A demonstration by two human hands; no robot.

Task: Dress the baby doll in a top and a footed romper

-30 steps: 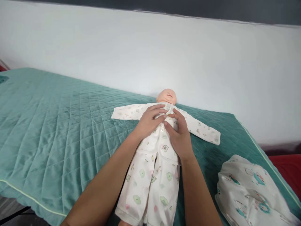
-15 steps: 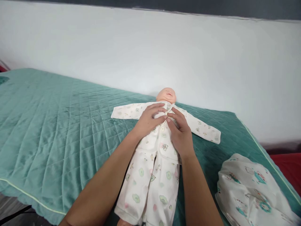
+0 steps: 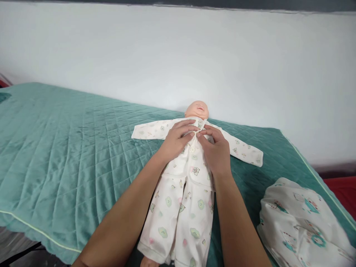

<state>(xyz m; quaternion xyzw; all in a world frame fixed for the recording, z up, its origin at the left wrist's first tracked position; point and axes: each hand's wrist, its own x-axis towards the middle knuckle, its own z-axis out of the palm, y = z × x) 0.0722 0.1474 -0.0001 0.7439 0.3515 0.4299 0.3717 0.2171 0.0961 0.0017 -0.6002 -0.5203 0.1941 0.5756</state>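
A baby doll [image 3: 198, 109] lies on its back, dressed in a white printed jacket [image 3: 178, 165] and matching trousers [image 3: 191, 222]. Its sleeves stretch out to both sides. On the chest, my left hand [image 3: 179, 139] pinches the jacket's front edge between thumb and fingers. My right hand [image 3: 216, 150] grips the opposite front edge, and the fingertips of both hands nearly meet at the opening near the collar. A button [image 3: 192, 150] shows just below them. Whatever lies right between the fingertips is mostly hidden.
The doll rests on a green quilted cover [image 3: 83, 155] that spreads far to the left. A crumpled white printed cloth [image 3: 303, 222] lies at the lower right. Behind the bed stands a white wall [image 3: 167, 52]. Something red [image 3: 340, 191] shows past the right edge.
Both hands stay at the jacket's front opening; the fingers have shifted slightly, with the right thumb higher up. The view has moved a little.
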